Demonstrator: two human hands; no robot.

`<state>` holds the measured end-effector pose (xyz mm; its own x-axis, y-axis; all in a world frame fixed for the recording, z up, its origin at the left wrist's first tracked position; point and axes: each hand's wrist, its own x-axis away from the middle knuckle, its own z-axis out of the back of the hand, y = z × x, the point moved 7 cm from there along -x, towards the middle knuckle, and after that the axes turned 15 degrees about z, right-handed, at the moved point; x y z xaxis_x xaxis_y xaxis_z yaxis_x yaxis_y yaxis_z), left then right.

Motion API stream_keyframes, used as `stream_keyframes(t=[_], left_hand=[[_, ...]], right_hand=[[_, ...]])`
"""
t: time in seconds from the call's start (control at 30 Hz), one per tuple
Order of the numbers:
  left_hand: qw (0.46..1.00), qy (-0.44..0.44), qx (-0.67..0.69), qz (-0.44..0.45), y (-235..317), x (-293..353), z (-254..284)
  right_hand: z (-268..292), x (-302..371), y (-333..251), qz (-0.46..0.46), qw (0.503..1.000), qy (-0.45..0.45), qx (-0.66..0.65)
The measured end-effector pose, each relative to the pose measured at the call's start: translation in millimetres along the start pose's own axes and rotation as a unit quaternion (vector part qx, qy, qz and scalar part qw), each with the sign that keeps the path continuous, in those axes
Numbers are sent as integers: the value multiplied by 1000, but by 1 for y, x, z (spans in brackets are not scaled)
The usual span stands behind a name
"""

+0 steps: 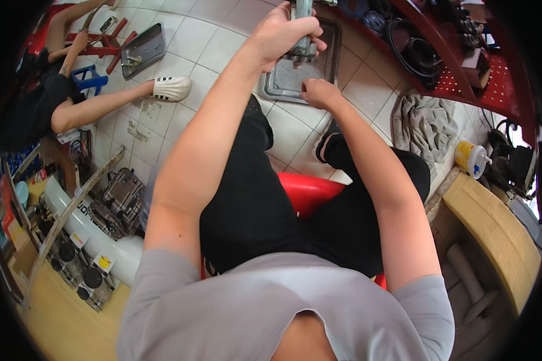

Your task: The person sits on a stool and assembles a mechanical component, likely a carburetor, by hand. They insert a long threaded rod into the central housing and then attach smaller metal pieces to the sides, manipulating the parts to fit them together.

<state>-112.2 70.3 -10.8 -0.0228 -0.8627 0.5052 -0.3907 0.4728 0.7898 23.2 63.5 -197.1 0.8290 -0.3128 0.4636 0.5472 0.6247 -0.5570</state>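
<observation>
At the top edge of the view, my left hand [283,35] is wrapped round a grey metal part [303,50], which runs partly out of the picture. Below it a metal tray [281,95] lies on the tiled floor, its grey bottom looking wet or dirty. My right hand [320,94] is closed, with curled fingers, by the tray's near right corner. Whether it pinches anything small is hidden. Both forearms reach forward over my knees, and I sit on a red seat [310,191].
On the left, another person's leg [105,107] and hands are near a second tray [143,51] and a blue stool [89,78]. A red perforated shelf [464,78] with dark parts stands right. Nearby are a crumpled cloth [424,126], a yellow-white bucket [470,159] and a white cylinder tank [90,225].
</observation>
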Motion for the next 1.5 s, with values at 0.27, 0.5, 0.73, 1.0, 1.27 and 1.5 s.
stream_keyframes(t=[0.27,0.5,0.73,1.0,1.27,1.5], left_hand=[[995,91,34,9,-14,-28,46],[949,247,196,19,-18,-39,98],[970,137,189,63,-19,-54,82],[991,84,66,86,-21,-63,71],[983,127,98,90,-21,-58,80],[982,130,99,90,-22,-64,83]], right_hand=[[-104,-96,58,-59,996,41,-59],[-129,-134,50,-149,984,-6,-98],[-201,-178,90,-121,992,-16,31],[-199,-173,106,-32,999,-21,20],[-199,-172,92,40,994,-33,96],[-203,-173,94,55,996,17,63]])
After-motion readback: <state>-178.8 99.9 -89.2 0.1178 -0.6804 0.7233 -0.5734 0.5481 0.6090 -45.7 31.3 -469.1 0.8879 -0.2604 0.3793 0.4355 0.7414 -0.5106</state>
